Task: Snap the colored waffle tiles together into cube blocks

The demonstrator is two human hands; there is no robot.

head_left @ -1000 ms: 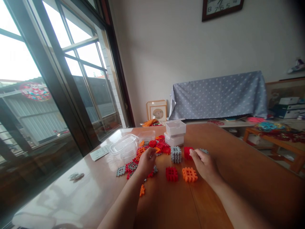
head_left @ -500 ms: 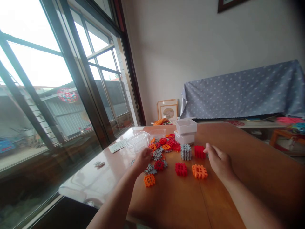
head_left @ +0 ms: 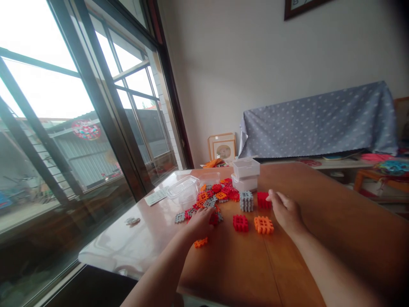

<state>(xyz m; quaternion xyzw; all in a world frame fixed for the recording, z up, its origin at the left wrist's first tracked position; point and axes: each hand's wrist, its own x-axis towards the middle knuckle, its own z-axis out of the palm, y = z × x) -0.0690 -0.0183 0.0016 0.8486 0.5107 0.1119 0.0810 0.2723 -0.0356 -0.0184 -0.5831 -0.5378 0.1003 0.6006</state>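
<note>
The left hand [head_left: 202, 221] has dropped, palm down, onto the pile of loose plastic pieces [head_left: 209, 202] on the desk [head_left: 236, 264], so work seems centred there; I cannot tell whether its grip holds one. The right hand [head_left: 288, 214] stays thumb-up, fingers curled, at the red stack [head_left: 263, 201] beside the gray stack [head_left: 246, 202]; whether its grip is closed on it is unclear.

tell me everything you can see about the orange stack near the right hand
The orange stack looks like plastic: squarish, with notched edges and window-like openings in the face that shows. It seems to be several flat pieces together, though I can't count them. It lies on the brown table, to the right of the nearer red stack, with a gap between. The right hand is close by, not touching it.
</note>
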